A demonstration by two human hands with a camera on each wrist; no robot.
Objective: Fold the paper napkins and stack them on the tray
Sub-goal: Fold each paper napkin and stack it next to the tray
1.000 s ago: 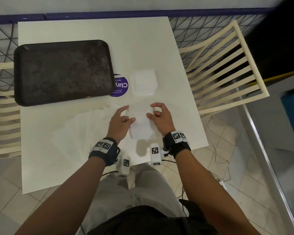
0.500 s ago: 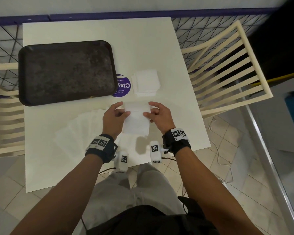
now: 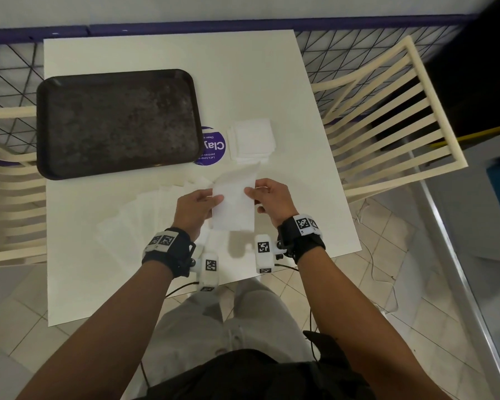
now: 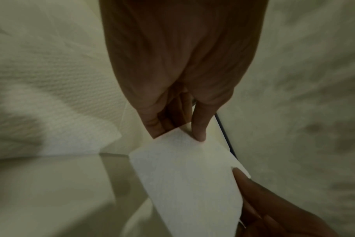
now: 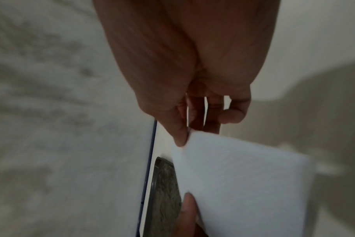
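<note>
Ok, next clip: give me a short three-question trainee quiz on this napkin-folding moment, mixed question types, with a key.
1. True or false: folded napkins already lie on the tray.
2. Multiple choice: the napkin being folded is held by
A. the left hand only
B. the right hand only
C. both hands, one at each side edge
3. Short answer: where is the folded stack relative to the tray?

Key:
1. False; nothing lies on the tray.
2. C; fingers of each hand pinch a side edge, and the napkin is lifted off the table.
3. On the table to the tray's right, beyond the purple sticker, apart from the tray.
</note>
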